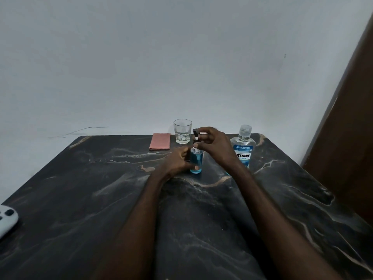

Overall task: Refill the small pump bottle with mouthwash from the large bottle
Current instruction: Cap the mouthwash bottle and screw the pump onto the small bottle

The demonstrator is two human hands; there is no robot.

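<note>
Small pump bottle (pixel 196 161) is being held upright.
L hand (pixel 177 161) is gripping body; R hand (pixel 215 147) fingers are pinching pump top (pixel 195 131).

The small pump bottle (pixel 196 162) stands on the table (pixel 101 188) before the glass (pixel 182 131); cloth (pixel 160 141) behind-left, large bottle (pixel 244 146) right

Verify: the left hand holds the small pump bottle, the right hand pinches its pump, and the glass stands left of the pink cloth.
One point is wrong: in the head view the glass stands right of the pink cloth, not left. The left hand does hold the small pump bottle and the right hand pinches its pump.
</note>
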